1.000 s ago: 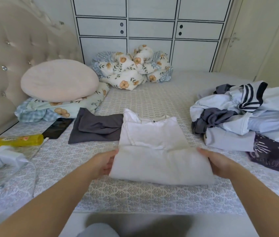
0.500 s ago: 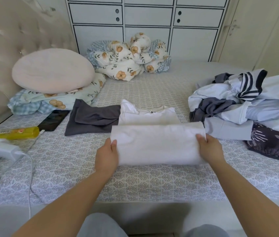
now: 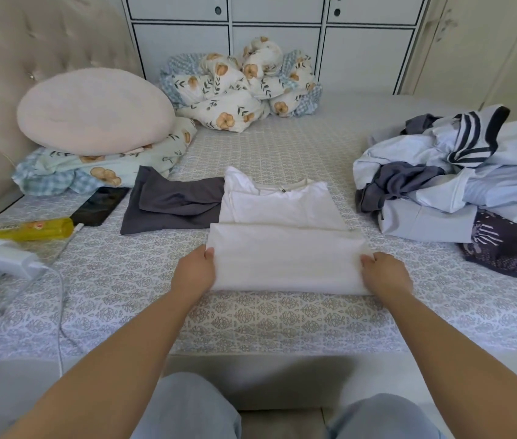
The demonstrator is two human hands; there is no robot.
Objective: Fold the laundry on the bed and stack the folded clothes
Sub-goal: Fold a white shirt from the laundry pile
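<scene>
A white shirt [image 3: 282, 242] lies in the middle of the bed [image 3: 282, 318], its lower part folded up over itself with the collar end still showing beyond. My left hand [image 3: 195, 270] grips the fold's left edge, thumb on top. My right hand [image 3: 384, 274] grips the fold's right edge the same way. A folded dark grey garment [image 3: 171, 204] lies just left of the shirt, touching it. A heap of unfolded clothes [image 3: 460, 185], pale blue, grey and dark patterned, sits at the right.
At the left lie a round pink cushion [image 3: 95, 112] on floral bedding, a black phone [image 3: 100, 205], a yellow packet [image 3: 19, 231] and a white power strip with chargers [image 3: 0, 264]. A bundled floral quilt [image 3: 241, 90] sits at the back before white cabinets.
My hands lifted the shirt's near hem and carried it away from me, folding the lower part over the body. The fold now lies flatter and the camera has tilted down.
</scene>
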